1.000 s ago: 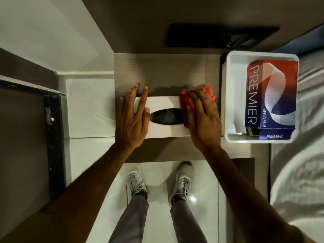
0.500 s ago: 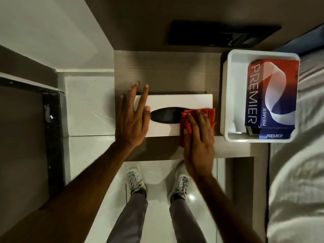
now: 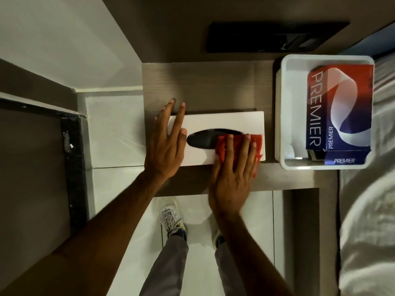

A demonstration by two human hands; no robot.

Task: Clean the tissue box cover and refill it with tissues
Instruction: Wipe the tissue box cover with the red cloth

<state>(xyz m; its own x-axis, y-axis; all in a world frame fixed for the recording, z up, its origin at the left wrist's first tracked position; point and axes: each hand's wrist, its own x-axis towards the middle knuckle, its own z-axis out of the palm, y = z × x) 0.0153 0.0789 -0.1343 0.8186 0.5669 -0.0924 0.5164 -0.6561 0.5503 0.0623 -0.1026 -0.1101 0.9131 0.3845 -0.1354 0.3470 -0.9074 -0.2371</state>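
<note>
A white tissue box cover (image 3: pixel 222 122) with a dark oval slot lies on the wooden bedside table (image 3: pixel 198 86). My left hand (image 3: pixel 166 142) lies flat on the cover's left end, fingers spread, holding it down. My right hand (image 3: pixel 233 176) presses a red cloth (image 3: pixel 222 148) flat against the cover's near right part and front edge. A red and blue Premier tissue pack (image 3: pixel 339 107) stands in a white tray (image 3: pixel 280 116) to the right.
A dark flat panel (image 3: pixel 273 37) sits on the wall behind the table. A bed with white sheets (image 3: pixel 367 221) runs along the right. White floor tiles and my two shoes are below the table's front edge.
My right hand dragged the red cloth from the cover's far right top toward me, down to its near right edge. The left hand stayed on the left end.
</note>
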